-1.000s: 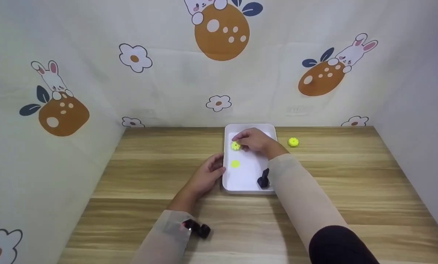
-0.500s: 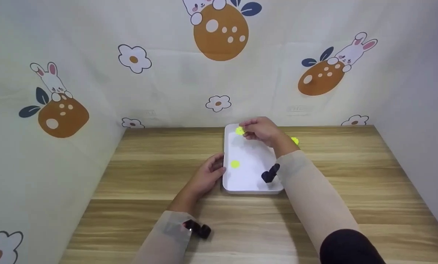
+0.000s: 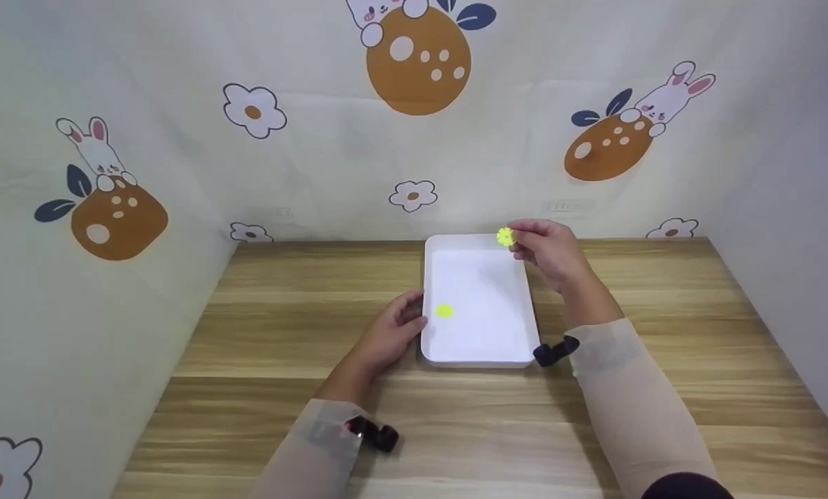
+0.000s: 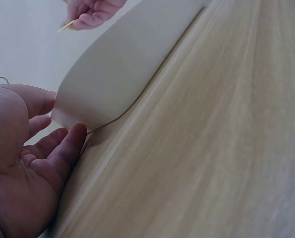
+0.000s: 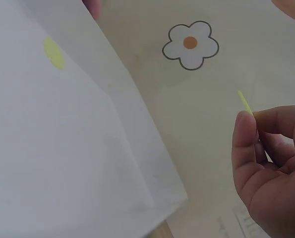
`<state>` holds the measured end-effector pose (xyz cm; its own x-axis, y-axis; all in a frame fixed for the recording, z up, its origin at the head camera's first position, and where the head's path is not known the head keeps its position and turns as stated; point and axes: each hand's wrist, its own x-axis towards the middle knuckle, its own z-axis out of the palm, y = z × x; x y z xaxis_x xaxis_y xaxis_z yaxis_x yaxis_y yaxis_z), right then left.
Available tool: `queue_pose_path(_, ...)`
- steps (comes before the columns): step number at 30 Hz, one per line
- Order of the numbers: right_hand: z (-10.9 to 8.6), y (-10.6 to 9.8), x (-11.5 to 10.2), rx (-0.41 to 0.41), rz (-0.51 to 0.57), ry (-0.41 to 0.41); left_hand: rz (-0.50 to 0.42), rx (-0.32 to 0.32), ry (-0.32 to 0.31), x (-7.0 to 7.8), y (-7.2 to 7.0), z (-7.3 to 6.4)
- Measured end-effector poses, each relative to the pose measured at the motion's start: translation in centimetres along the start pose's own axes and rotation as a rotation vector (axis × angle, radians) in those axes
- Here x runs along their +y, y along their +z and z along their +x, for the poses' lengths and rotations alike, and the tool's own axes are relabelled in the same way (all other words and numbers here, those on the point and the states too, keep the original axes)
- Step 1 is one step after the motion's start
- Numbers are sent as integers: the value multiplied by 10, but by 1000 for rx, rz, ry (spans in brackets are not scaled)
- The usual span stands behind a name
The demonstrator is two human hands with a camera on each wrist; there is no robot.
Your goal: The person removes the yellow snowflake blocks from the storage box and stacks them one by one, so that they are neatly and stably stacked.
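Observation:
My right hand (image 3: 549, 253) pinches a thin yellow flower-shaped disc (image 3: 505, 237) between thumb and fingertips, over the far right corner of a white rectangular tray (image 3: 487, 336). The right wrist view shows this held disc (image 5: 245, 102) edge-on, above my curled fingers. Inside the tray, toward its left wall, lies a round yellow piece (image 3: 444, 310). My left hand (image 3: 390, 333) rests at the tray's left side, its fingers and thumb against the wall. In the left wrist view, the fingertips (image 4: 78, 131) touch the tray's outer wall (image 4: 117, 69) low down, near the wooden surface.
The tray stands on a wood-grain table (image 3: 303, 312) near its back edge. A pale cloth wall (image 3: 331, 166) printed with rabbits, oranges and flowers rises behind and at both sides. Black wrist cameras (image 3: 556, 351) sit on both sleeves.
My right hand has lifted the yellow disc from inside the tray and carried it right, to the far right corner. It now covers the yellow piece on the table. The left hand stays put.

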<state>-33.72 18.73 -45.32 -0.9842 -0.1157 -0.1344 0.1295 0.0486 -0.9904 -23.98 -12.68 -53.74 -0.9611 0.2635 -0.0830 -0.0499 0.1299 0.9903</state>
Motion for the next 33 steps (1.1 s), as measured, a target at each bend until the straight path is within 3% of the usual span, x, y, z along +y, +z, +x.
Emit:
queue_pose_path(11,-13,-28,14,130,133,-15,-8,9,-25,0,-2,0)
queue_pose_path(26,0,-58,38,265,127,56,-18,6,4,-1,-1,2)
queue_pose_path(33,5,-68,56,279,109,72,-15,0,2,0,0,1)
